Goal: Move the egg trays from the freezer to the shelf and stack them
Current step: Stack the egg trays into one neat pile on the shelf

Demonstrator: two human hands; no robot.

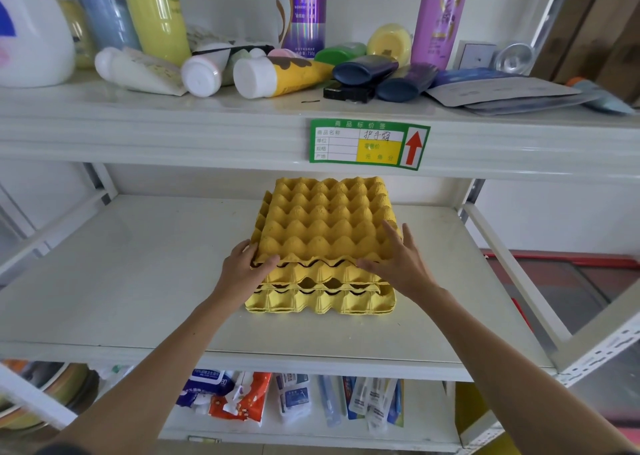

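Stacking step in hand: top egg tray (pixel 325 224) set slightly askew on the stack of yellow trays (pixel 320 300) at the centre of the middle shelf (pixel 121 281). Left hand (pixel 244 269) at 9 o'clock gripping the top tray's near-left corner; right hand (pixel 398 262) at 3 o'clock, fingers straight, pressing its right edge. Next, probably: nudging square and pressing down until nested. Freezer possibly at 4 o'clock, unclear.

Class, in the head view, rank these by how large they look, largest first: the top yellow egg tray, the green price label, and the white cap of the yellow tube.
1. top yellow egg tray
2. green price label
3. white cap

The ranking concerns apparent size only.
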